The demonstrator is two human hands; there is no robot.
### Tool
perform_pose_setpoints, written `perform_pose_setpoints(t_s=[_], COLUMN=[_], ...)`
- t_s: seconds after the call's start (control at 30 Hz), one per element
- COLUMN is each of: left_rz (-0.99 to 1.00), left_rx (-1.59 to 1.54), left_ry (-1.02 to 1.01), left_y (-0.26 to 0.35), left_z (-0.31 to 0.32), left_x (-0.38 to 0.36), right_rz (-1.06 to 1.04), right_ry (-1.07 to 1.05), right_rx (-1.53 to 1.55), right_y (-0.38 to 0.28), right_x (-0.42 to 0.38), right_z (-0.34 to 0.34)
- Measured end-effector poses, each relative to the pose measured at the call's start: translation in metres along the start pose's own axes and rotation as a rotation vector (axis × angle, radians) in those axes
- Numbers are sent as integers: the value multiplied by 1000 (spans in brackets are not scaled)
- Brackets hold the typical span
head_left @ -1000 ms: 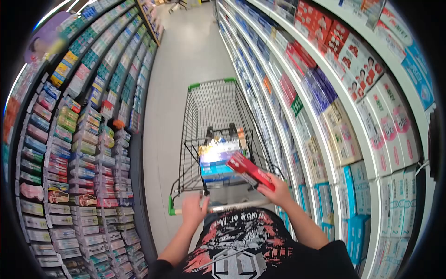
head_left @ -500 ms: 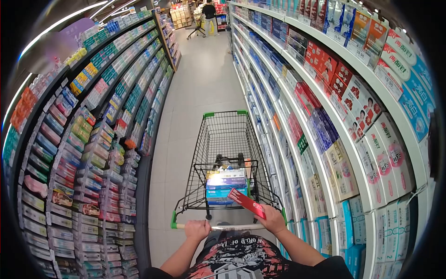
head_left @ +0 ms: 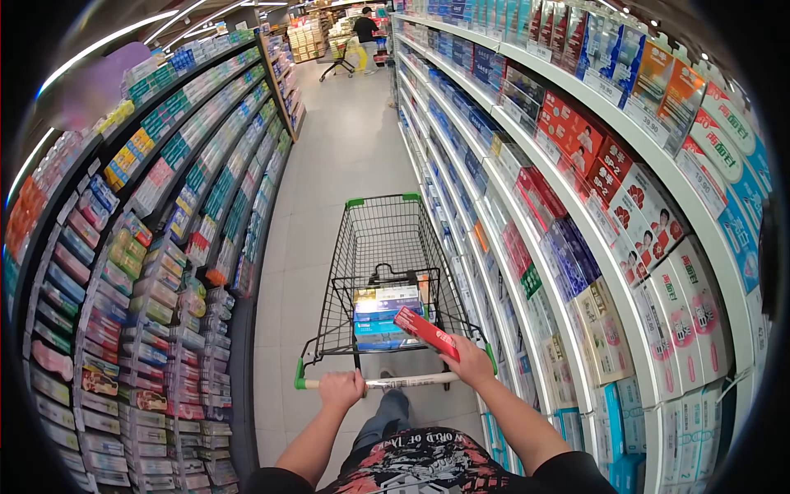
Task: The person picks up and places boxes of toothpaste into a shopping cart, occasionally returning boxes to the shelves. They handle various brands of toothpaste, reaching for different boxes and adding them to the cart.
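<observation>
Head view, red box (head_left: 424,331): above the rear of the cart (head_left: 355,201); its long axis slants, far end pointing forward and left, near end in your right hand (head_left: 467,363).
Right fingers: pinching that near end.
Left hand (head_left: 340,389): fingers curled around the cart's handle (head_left: 415,380), toward its left end.
Materials: slim, flat-sided box; black wire cart, green corners; stacked boxes (head_left: 385,328) inside its rear.
Edges: dark shelves (head_left: 244,354) left of the cart, white shelves (head_left: 621,101) close right; bare floor (head_left: 321,165) ahead.

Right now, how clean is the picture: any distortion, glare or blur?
Head view: shelves bow, corners black; head view: ceiling lights blown white, upper left; head view: purple shape there smeared, red box in the right hand fairly sharp.
</observation>
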State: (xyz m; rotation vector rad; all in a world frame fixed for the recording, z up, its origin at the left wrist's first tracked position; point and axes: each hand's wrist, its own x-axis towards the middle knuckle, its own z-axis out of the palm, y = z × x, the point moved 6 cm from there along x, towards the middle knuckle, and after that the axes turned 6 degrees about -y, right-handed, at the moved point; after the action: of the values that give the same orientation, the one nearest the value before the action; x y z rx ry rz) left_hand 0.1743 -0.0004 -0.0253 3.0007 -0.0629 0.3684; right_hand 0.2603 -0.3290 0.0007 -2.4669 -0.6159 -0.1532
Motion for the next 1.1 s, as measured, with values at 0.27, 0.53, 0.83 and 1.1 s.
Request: perform_pose_setpoints(t_s=[0.27,0.53,0.83,1.1], left_rz=[-5,-56,146,211], left_rx=[-11,-67,-336,-336], left_ry=[-70,-558,-1282,-1076], left_y=[-16,-42,-13,-4], left_z=[17,50,78,65], left_x=[80,152,221,243], right_rz=[132,151,242,405], right_ry=[-146,-29,-13,330], right_rx=[2,-71,-82,-176], right_y=[36,61,80,78], right_x=[80,137,180,180], right_z=[12,18,23,-32])
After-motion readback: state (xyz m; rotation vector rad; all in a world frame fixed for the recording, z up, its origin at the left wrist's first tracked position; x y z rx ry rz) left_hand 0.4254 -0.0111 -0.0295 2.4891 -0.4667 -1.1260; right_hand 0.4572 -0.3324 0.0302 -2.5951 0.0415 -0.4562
